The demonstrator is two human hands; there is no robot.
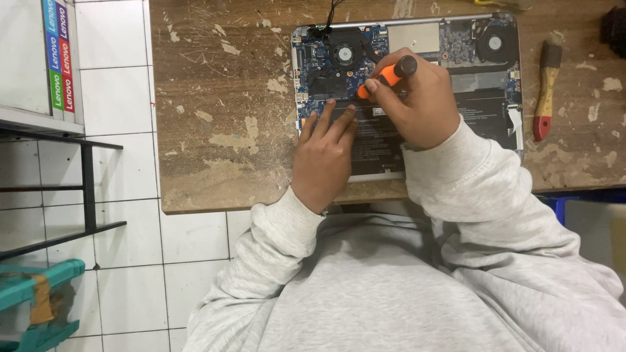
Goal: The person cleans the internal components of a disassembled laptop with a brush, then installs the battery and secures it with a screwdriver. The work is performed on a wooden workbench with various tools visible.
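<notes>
Orange-handled screwdriver with a black end cap [390,76] is gripped in the right hand [417,104]; the fingers are curled fully closed around the handle, thumb and forefinger pinched near the orange section. The tool is tilted, cap up and to the right, working end pointed down and left toward the blue circuit board [326,78]. The tip itself is hidden by the fingers, so contact with the board cannot be confirmed.

The left hand [324,153] is laid flat, palm down, fingers extended and slightly spread, nothing held. Its fingertips are pressed on the lower edge of the board, the palm on the black flat battery pack [375,143].

Both hands are placed over an opened silver laptop with its bottom cover off [407,98], which lies on a worn brown wooden tabletop with flaked pale patches [222,117], close to the near edge. Two round black cooling fans are seen inside: one at upper left [344,52], one at upper right [494,44]. A black cable bundle [331,16] is seen at the laptop's far left corner.

A paintbrush with a red and bare-wood handle [545,91] is noted just right of the laptop, apart from it. Pale grey sweatshirt sleeves [482,189] cover both arms. White floor tiles [130,261] and a black metal shelf frame [88,189] are recorded at left, with a teal plastic object [32,300] at lower left.
</notes>
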